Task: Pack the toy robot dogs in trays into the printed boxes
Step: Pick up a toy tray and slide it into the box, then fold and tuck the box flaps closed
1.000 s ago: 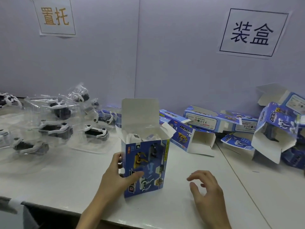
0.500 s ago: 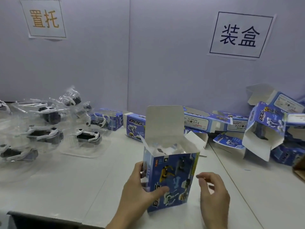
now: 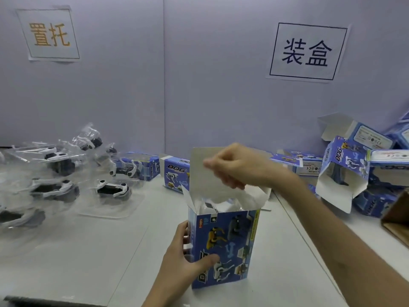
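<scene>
White table (image 3: 88, 251) | printed box (image 3: 225, 249) upright near front edge, trayed dog (image 3: 209, 207) peeking out | my left hand (image 3: 177, 262) grips its left side, thumb on front | my right hand (image 3: 236, 167) curled, pinching raised lid flap (image 3: 199, 173) | spare trayed dogs (image 3: 110, 189) well apart on left, loose boxes (image 3: 345, 165) on right

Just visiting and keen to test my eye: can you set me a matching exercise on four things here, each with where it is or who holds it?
Things:
1. upright blue printed cardboard box
2. its white top flap
3. clear plastic trays holding black-and-white toy dogs
4. brown cardboard carton

Places or states:
A. at the picture's right edge
B. pinched by the right hand
C. lying on the left side of the white table
D. gripped at its side by the left hand

Pairs: 1-D, 2-B, 3-C, 4-A.
</scene>
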A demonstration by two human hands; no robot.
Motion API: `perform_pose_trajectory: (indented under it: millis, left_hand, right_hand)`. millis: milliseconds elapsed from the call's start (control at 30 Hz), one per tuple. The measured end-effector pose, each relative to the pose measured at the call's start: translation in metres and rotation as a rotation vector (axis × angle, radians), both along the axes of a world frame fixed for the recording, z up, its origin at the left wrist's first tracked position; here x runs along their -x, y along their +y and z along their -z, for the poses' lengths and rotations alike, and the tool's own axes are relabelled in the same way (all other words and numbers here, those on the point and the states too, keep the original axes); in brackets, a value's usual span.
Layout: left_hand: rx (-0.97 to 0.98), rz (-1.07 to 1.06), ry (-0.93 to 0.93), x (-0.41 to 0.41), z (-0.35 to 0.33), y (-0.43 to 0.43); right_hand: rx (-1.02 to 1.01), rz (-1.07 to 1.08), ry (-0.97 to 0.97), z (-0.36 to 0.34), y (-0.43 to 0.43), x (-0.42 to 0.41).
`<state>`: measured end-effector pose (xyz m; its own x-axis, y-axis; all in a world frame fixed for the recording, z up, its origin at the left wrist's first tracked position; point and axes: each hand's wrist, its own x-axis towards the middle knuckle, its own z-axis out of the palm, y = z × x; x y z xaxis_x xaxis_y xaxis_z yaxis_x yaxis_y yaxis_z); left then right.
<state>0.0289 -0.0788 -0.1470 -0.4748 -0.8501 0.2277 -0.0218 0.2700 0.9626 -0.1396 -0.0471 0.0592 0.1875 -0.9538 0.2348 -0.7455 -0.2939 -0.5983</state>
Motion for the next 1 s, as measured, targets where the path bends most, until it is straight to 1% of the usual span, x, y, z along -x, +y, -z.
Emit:
perform_pose_trajectory:
  millis: [67,100,167,233,267,400,467,533,567,700,867,1000]
  left_hand:
    - [0.017,-0.007,-0.008,0.001,0.000,-0.001]
    - [0.019,-0.013,-0.018,0.001,0.000,-0.002]
    - [0.027,-0.011,-0.024,0.002,-0.001,-0.003]
    - [0.066,-0.033,-0.002,0.002,-0.001,0.000]
    - [0.120,-0.087,0.020,0.001,0.000,0.002]
    - [0.452,-0.362,0.168,-0.003,-0.012,0.010]
    - [0.639,-0.398,0.190,-0.004,-0.031,0.011]
    - [0.794,-0.369,0.133,0.002,-0.050,0.012]
    - [0.834,-0.355,0.102,0.005,-0.055,0.013]
    - [0.793,-0.353,0.083,0.013,-0.055,0.017]
    - [0.792,-0.372,0.091,0.012,-0.058,0.019]
    - [0.797,-0.359,0.072,0.013,-0.060,0.019]
  right_hand:
    - [-0.154,0.036,0.172,0.022,-0.011,-0.003]
    - [-0.163,0.056,0.239,0.036,-0.013,-0.005]
    - [-0.097,0.084,0.308,0.056,-0.015,-0.007]
    - [-0.055,0.071,0.316,0.059,-0.014,-0.008]
    - [-0.055,0.061,0.317,0.058,-0.014,-0.009]
    - [-0.108,0.038,0.286,0.056,-0.016,-0.008]
    - [-0.112,0.045,0.278,0.056,-0.016,-0.008]
    - [-0.103,0.051,0.274,0.055,-0.016,-0.008]
    - [-0.099,0.051,0.280,0.055,-0.016,-0.008]
    - [-0.102,0.071,0.302,0.056,-0.012,-0.009]
    - [-0.116,0.132,0.190,0.054,-0.014,-0.009]
    - [-0.127,0.145,0.154,0.052,-0.013,-0.008]
